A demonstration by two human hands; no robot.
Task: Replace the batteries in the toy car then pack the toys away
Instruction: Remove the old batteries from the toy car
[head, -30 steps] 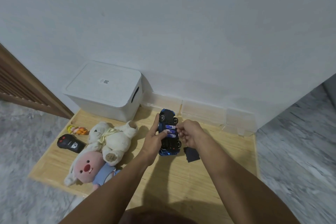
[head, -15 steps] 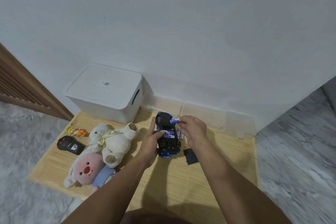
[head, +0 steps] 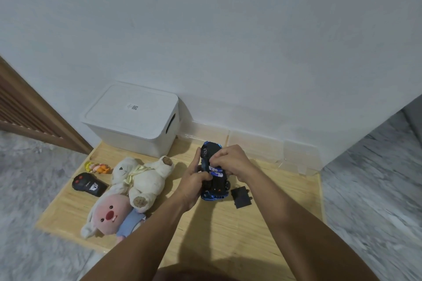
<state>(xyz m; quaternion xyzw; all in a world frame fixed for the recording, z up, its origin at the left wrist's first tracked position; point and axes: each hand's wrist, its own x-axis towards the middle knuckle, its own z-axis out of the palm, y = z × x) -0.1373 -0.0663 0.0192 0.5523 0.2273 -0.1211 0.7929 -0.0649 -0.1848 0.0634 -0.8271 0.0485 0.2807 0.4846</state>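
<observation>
You're in the battery step. The blue toy car (head: 213, 172) is flipped belly-up, lifted just above the wooden mat (head: 228, 235), nose pointing toward the wall. Your left hand (head: 194, 183) grips it from the left side, fingers curled round the body, thumb lying across the underside beside the open bay. Two blue-and-white batteries (head: 215, 171) lie side by side in that bay.

Your right hand (head: 230, 159) is over the far half of the bay, fingers bunched and curled down at the cells. It looks like a pinch or a push on a cell, but the knuckles hide the fingertips, so I can't tell whether you hold one or only press. Whether these cells are old or fresh, I can't tell either (no loose batteries show anywhere on the mat).

The black battery cover (head: 241, 197) lies flat on the mat just beside the car's near end, to its right.

Next move, as I judge it: finish working the cell under your right fingers, mind the polarity, keep the left grip steady so the car doesn't roll. Then reach for the cover and close the bay.

Packing hasn't begun. The white storage box (head: 130, 121) sits lidded against the wall; the white teddy bear (head: 143, 178), pink plush (head: 109, 214), black remote control (head: 89, 183) and small figurine (head: 97, 167) lie out on the mat.
</observation>
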